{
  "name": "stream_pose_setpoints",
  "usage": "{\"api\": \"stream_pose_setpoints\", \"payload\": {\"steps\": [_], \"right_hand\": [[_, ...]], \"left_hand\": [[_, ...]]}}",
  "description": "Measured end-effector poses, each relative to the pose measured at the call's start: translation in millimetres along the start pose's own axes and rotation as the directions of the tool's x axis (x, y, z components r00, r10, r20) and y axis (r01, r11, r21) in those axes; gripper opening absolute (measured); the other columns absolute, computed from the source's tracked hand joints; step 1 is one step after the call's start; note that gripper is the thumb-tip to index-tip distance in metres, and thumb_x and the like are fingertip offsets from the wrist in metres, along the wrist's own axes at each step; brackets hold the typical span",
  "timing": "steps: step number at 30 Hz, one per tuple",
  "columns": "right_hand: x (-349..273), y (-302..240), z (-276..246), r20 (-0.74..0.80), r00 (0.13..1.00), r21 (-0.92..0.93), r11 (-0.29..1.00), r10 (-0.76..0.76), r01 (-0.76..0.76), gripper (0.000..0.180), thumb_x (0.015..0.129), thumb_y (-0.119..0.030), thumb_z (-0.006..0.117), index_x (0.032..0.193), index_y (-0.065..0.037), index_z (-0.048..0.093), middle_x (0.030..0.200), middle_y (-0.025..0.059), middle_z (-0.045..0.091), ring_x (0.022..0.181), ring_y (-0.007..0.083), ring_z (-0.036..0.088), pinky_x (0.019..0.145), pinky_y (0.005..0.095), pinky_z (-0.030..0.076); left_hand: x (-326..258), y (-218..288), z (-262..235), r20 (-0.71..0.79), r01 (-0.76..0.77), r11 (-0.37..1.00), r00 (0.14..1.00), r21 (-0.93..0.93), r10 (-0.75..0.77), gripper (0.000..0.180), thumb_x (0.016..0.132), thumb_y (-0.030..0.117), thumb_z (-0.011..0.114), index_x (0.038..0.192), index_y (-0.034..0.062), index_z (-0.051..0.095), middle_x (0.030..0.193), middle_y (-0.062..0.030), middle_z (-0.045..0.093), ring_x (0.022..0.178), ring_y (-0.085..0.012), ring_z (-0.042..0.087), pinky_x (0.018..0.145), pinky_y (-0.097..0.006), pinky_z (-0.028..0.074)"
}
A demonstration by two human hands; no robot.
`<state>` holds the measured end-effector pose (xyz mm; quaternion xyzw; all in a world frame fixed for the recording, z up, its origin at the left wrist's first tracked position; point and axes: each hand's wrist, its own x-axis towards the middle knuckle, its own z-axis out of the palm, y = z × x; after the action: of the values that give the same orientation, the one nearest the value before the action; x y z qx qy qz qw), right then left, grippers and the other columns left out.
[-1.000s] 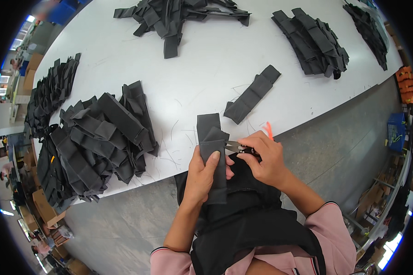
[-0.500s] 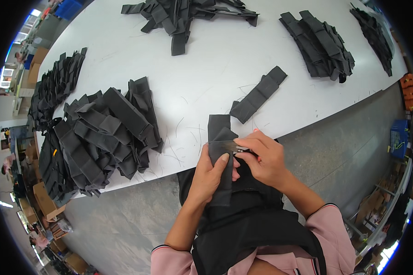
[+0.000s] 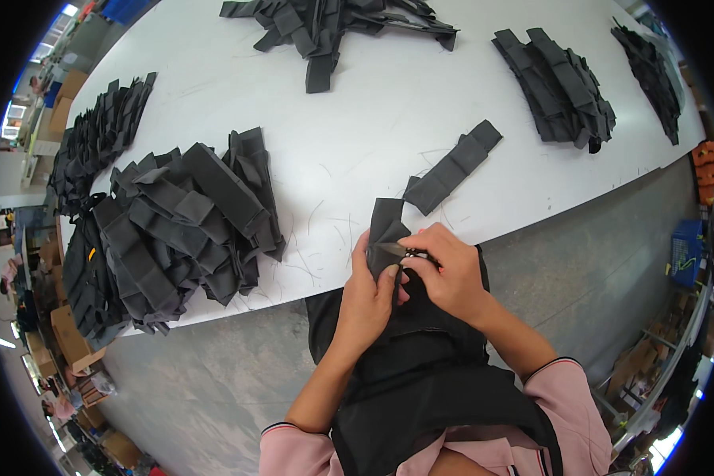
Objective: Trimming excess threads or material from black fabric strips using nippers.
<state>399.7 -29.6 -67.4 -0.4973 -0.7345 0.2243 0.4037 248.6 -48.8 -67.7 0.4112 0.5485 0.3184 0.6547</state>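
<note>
Near the table's front edge, my left hand (image 3: 365,305) pinches a dark grey folded fabric strip (image 3: 386,216) between thumb and fingers. My right hand (image 3: 454,276) grips small thread snips (image 3: 392,249) with pointed metal blades, which lie against a fold in the strip just above my left thumb. Whether the blades are parted is too small to tell. The strip's upper end shows beyond my left hand; its lower part is mostly hidden. Another fabric strip (image 3: 456,166) lies slantwise on the table just beyond my hands.
A large heap of strips (image 3: 186,210) lies to the left, beside a black piece with an orange tag (image 3: 87,270). Further piles lie at far left (image 3: 103,139), at the back (image 3: 321,36) and at right (image 3: 559,87). Loose threads litter the white table (image 3: 337,151).
The held strip has tilted, its top leaning right, and its lower end no longer hangs visibly below my left hand. The snips remain at the fold. The view has shifted slightly.
</note>
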Motion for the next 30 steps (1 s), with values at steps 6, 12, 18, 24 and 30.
{"api": "stream_pose_setpoints", "payload": {"steps": [6, 12, 18, 24, 30], "right_hand": [[4, 11, 4, 0.473, 0.730, 0.453, 0.575, 0.492, -0.681, 0.010, 0.079, -0.002, 0.064, 0.084, 0.000, 0.056, 0.067, 0.0024, 0.054, 0.059, 0.0095, 0.056, 0.053, 0.0234, 0.043], [-23, -2, 21, 0.032, 0.958, 0.311, 0.908, 0.285, -0.280, 0.015, 0.071, 0.004, 0.069, 0.079, -0.002, 0.058, 0.063, 0.0027, 0.051, 0.050, 0.0059, 0.046, 0.045, 0.0226, 0.035], [-39, 2, 29, -0.005, 0.991, 0.217, 0.968, 0.132, -0.128, 0.026, 0.064, 0.010, 0.066, 0.086, -0.003, 0.062, 0.064, 0.0058, 0.053, 0.051, 0.0138, 0.056, 0.048, 0.0241, 0.044], [-19, -9, 3, 0.037, 0.997, 0.231, 0.970, 0.064, -0.071, 0.036, 0.063, 0.007, 0.064, 0.096, -0.008, 0.062, 0.066, 0.0060, 0.056, 0.051, 0.0201, 0.055, 0.048, 0.0293, 0.042], [4, -6, 17, 0.192, 0.962, 0.314, 0.917, 0.191, -0.245, 0.018, 0.085, 0.002, 0.053, 0.100, -0.003, 0.062, 0.069, 0.0053, 0.059, 0.053, 0.0086, 0.052, 0.050, 0.0223, 0.039]], "left_hand": [[4, -2, -7, 0.118, 0.118, 0.967, 0.989, -0.228, -0.093, 0.040, 0.094, 0.008, 0.049, 0.126, -0.0017, 0.027, 0.092, -0.0127, 0.060, 0.069, -0.0155, 0.061, 0.063, -0.028, 0.051], [-7, -2, -9, 0.169, 0.206, 0.846, 0.976, -0.492, -0.139, 0.039, 0.092, 0.017, 0.056, 0.119, -0.0005, 0.033, 0.096, -0.0119, 0.058, 0.079, -0.0156, 0.060, 0.070, -0.029, 0.051], [-5, -19, -1, -0.070, 0.064, 0.957, 0.994, -0.284, -0.088, 0.037, 0.093, 0.020, 0.056, 0.116, -0.0008, 0.036, 0.095, -0.0104, 0.057, 0.073, -0.0138, 0.058, 0.065, -0.026, 0.049], [-7, -6, -13, 0.086, 0.012, 0.984, 0.996, -0.177, 0.004, 0.030, 0.094, 0.014, 0.050, 0.116, -0.0022, 0.037, 0.096, -0.0130, 0.059, 0.069, -0.0137, 0.060, 0.061, -0.025, 0.048], [-6, -11, -22, 0.220, 0.002, 0.998, 0.975, -0.056, 0.011, 0.032, 0.094, 0.012, 0.047, 0.120, -0.0025, 0.035, 0.101, -0.0180, 0.060, 0.071, -0.0187, 0.063, 0.064, -0.029, 0.052]]}}
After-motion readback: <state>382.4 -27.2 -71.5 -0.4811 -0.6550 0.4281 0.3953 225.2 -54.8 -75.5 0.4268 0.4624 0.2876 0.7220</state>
